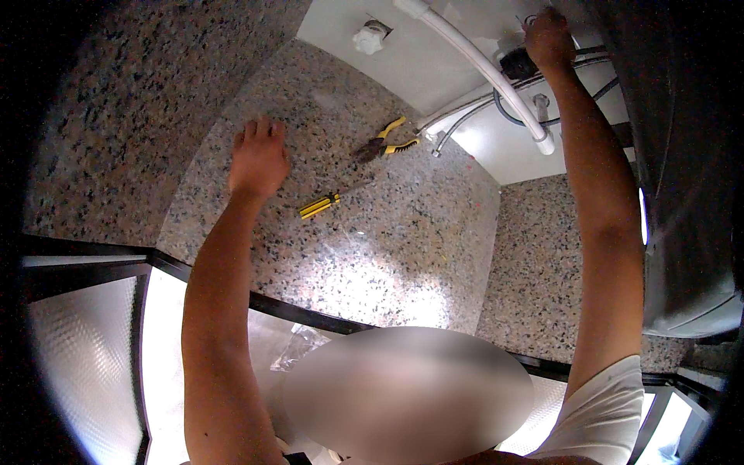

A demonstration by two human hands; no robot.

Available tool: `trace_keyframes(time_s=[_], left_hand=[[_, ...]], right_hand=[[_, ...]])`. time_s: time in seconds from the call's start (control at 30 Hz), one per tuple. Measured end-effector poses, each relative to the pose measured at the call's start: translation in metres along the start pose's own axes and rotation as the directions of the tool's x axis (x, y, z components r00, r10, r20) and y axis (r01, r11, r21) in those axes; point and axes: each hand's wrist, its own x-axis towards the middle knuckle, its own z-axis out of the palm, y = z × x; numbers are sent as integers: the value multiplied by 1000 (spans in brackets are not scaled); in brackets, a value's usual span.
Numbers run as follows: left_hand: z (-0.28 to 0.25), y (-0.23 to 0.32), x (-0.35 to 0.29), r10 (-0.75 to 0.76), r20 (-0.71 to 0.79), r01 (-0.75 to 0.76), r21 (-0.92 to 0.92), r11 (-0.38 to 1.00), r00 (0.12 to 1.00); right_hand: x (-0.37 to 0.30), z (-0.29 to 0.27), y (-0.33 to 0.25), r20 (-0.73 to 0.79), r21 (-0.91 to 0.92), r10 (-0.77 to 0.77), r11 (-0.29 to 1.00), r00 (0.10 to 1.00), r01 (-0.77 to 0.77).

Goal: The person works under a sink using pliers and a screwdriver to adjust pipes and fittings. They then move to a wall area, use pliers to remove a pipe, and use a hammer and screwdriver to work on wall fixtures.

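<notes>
My left hand [260, 157] rests palm down on the speckled granite cabinet floor [403, 225], its fingers stretched out and holding nothing. To its right lies a screwdriver [319, 206] with a yellow handle. Farther back are pliers [380, 146] with yellow-and-black handles, their grips spread apart. My right hand [550, 40] reaches up to the pale back wall, beside a dark round fitting [517, 63]. Its fingers are curled in near some thin wires, but what they grip is too small and dim to make out.
A white pipe [484, 66] slants across the back wall, with flexible grey hoses [465, 116] around it. A white knob-like fitting [370, 37] sits farther left. Beside my right arm hangs a dark bulky basin [686, 194]. Clear plastic packaging [299, 346] lies outside the cabinet's black front edge [310, 311].
</notes>
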Motion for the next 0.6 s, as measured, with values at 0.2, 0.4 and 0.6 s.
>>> trace_keyframes(time_s=[0.2, 0.4, 0.6], left_hand=[[3, -1, -2, 7, -10, -7, 31, 999, 1000], [3, 0, -1, 6, 5, -6, 29, 1000, 1000], [1, 0, -1, -1, 31, 0, 6, 1000, 1000]], right_hand=[[2, 2, -1, 75, 32, 236, 970, 969, -239], [-3, -5, -5, -264, -282, -245, 945, 933, 169], [-13, -45, -41, 62, -95, 203, 976, 977, -196]])
